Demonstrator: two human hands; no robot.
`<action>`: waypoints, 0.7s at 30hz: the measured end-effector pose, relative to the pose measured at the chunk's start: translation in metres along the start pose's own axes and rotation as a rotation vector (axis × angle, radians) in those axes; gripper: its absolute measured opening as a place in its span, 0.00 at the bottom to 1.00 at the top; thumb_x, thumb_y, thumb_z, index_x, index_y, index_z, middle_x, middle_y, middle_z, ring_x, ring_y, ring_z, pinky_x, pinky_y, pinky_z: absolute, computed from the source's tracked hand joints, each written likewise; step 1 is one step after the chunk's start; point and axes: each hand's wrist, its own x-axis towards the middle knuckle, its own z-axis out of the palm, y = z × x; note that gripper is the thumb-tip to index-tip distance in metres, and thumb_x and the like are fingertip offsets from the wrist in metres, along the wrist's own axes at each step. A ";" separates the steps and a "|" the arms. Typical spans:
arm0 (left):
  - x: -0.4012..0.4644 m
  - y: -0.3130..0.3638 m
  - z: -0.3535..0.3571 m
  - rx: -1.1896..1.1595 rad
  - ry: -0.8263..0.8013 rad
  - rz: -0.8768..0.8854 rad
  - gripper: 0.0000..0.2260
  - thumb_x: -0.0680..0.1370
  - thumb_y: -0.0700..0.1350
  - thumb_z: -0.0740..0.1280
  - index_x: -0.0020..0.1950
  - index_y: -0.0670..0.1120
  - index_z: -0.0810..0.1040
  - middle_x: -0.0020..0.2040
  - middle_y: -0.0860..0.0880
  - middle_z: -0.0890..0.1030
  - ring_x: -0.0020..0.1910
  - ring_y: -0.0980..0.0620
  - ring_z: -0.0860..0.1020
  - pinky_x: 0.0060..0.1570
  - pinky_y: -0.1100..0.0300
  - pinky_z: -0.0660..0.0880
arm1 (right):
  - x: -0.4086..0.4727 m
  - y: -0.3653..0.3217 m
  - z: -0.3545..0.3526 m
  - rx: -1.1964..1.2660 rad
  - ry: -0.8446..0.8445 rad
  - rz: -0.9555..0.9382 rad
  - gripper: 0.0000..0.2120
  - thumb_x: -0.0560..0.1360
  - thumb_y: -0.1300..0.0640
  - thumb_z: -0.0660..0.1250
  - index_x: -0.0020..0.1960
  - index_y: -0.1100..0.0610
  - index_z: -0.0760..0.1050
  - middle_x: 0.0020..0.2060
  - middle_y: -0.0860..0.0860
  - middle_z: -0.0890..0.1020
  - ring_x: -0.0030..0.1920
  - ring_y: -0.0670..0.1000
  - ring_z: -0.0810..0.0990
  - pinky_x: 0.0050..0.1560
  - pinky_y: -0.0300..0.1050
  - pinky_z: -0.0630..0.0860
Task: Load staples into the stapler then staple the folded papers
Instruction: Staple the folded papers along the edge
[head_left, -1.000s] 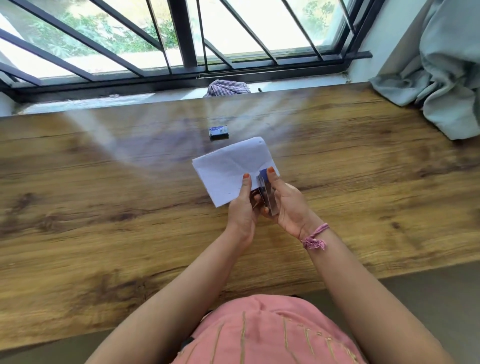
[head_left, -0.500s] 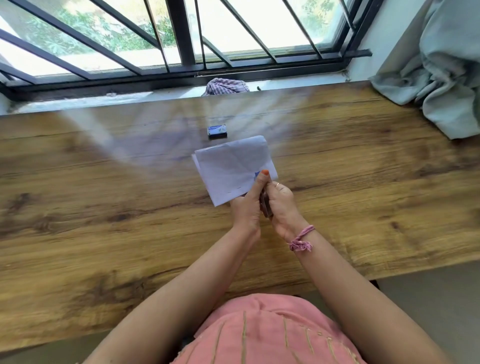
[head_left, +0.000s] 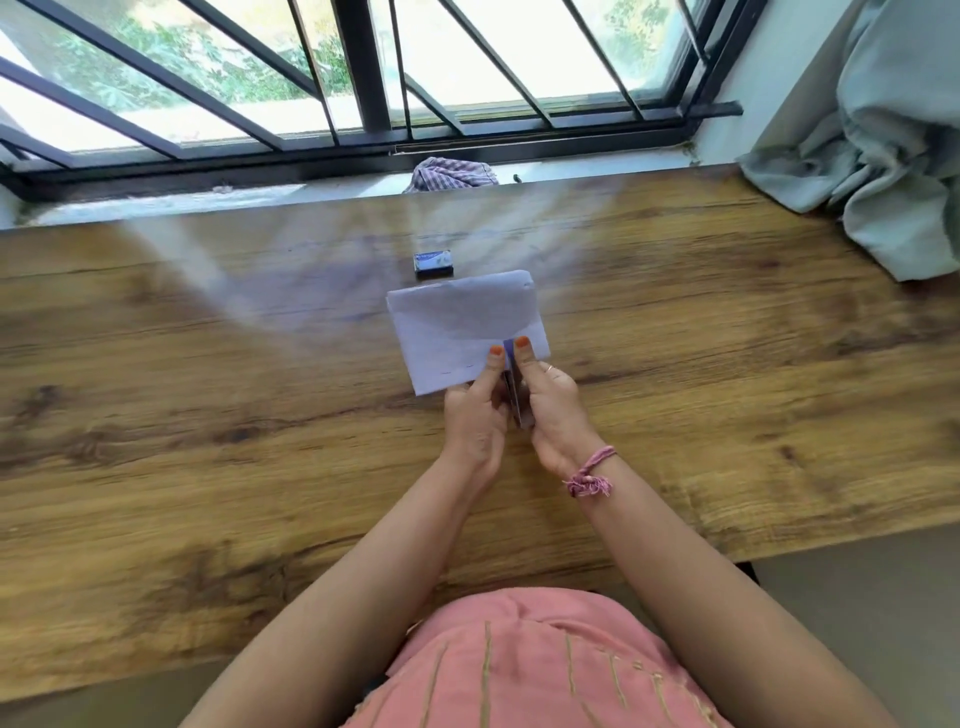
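The folded white papers (head_left: 457, 327) are held up a little above the wooden table (head_left: 208, 395), near its middle. My left hand (head_left: 475, 415) pinches their lower right corner, thumb on top. My right hand (head_left: 553, 410) grips a small blue and metal stapler (head_left: 514, 395), which stands on edge between the two hands with its front end over the paper's corner. Two small staple marks show along the paper's lower edge. A small blue staple box (head_left: 434, 262) lies on the table just behind the papers.
A checked cloth (head_left: 452, 174) lies on the window sill behind the table. A pale green curtain (head_left: 883, 145) hangs over the table's far right corner. Black window bars (head_left: 363, 78) run across the back. The table's near edge is at my lap.
The papers have turned from tilted to nearly level. My two hands have drawn close together around the stapler, and its front end now sits over the paper's lower right corner.
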 end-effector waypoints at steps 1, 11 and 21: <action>0.001 0.002 -0.002 -0.039 0.013 0.010 0.08 0.77 0.39 0.67 0.55 0.41 0.76 0.44 0.46 0.82 0.38 0.53 0.80 0.42 0.59 0.79 | 0.001 -0.001 -0.003 0.022 -0.036 0.023 0.17 0.74 0.44 0.66 0.47 0.59 0.79 0.34 0.50 0.82 0.34 0.46 0.78 0.33 0.37 0.71; 0.015 0.042 -0.023 -0.070 0.115 0.103 0.06 0.77 0.36 0.66 0.51 0.46 0.74 0.47 0.48 0.81 0.46 0.50 0.81 0.46 0.56 0.81 | 0.020 0.007 -0.053 -0.598 0.202 -0.269 0.18 0.72 0.41 0.68 0.53 0.54 0.77 0.46 0.50 0.81 0.43 0.47 0.78 0.45 0.42 0.75; 0.014 0.070 -0.044 0.297 -0.056 0.038 0.07 0.77 0.38 0.65 0.54 0.45 0.76 0.47 0.48 0.83 0.41 0.52 0.81 0.35 0.60 0.79 | 0.025 0.011 -0.049 -1.543 0.250 -0.470 0.29 0.71 0.35 0.64 0.62 0.54 0.72 0.55 0.53 0.76 0.57 0.57 0.73 0.52 0.53 0.70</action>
